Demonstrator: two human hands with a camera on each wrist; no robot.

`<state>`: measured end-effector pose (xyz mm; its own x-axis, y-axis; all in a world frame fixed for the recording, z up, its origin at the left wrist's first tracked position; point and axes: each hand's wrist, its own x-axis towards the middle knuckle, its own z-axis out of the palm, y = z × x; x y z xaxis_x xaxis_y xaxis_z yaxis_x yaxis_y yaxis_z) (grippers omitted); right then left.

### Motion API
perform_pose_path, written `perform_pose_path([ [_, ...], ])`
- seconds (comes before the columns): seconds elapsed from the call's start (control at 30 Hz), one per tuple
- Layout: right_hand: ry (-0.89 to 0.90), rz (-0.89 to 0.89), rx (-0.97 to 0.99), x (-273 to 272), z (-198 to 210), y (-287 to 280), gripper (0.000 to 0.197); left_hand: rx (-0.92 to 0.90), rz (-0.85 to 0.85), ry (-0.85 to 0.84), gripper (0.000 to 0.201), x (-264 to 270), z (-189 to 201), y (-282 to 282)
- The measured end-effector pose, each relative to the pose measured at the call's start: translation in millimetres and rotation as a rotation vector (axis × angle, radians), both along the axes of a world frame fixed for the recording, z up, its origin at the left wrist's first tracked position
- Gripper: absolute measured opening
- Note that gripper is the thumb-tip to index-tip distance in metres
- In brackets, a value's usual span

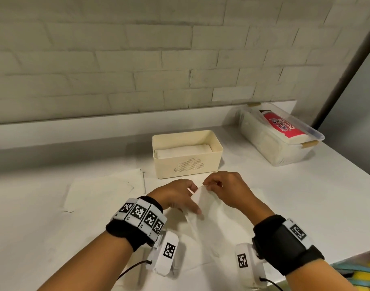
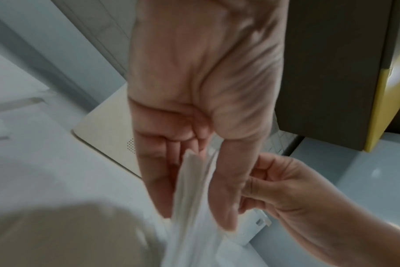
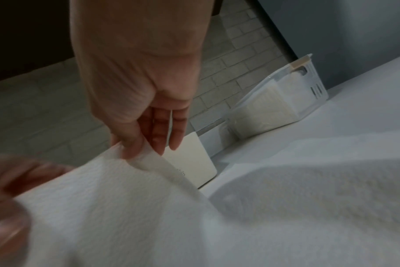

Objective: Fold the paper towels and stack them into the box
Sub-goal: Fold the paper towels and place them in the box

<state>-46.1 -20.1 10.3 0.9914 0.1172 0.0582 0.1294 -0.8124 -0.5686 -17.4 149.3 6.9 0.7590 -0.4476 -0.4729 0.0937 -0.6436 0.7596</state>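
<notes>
A white paper towel (image 1: pixel 209 208) is lifted off the counter in front of the cream box (image 1: pixel 187 164), its lower part trailing on the surface. My left hand (image 1: pixel 179 196) holds its upper left edge between thumb and fingers; the left wrist view shows the towel (image 2: pixel 189 189) running between them. My right hand (image 1: pixel 224 187) pinches the top right corner, seen as thumb and forefinger on the towel (image 3: pixel 126 189) in the right wrist view. The box (image 3: pixel 192 162) has folded towels inside (image 1: pixel 184 151). Several flat towels (image 1: pixel 102 192) lie to the left.
A clear lidded plastic container (image 1: pixel 276 135) with a red-labelled pack on top stands at the back right, near the counter's right edge. A brick wall and a low ledge (image 1: pixel 74 131) run behind the box.
</notes>
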Motion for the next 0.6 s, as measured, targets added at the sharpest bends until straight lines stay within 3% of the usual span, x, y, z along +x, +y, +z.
perform_pose_path([
  [0.23,-0.029,-0.059,-0.010,2.5,-1.5,-11.7,0.013,-0.110,0.068,-0.088,0.048,-3.7,-5.7,7.0],
  [0.4,-0.132,0.176,-0.158,-5.1,5.9,0.2,0.035,-0.191,0.128,-0.130,0.049,-5.4,-6.3,1.0],
  [0.5,-0.133,0.249,-0.181,-2.5,8.9,9.0,0.028,-0.229,0.137,-0.125,0.056,-5.5,-3.8,-1.4],
  [0.6,-0.094,0.205,-0.152,0.0,10.2,7.3,0.017,-0.207,0.077,-0.128,0.077,-6.8,-2.9,-0.3],
])
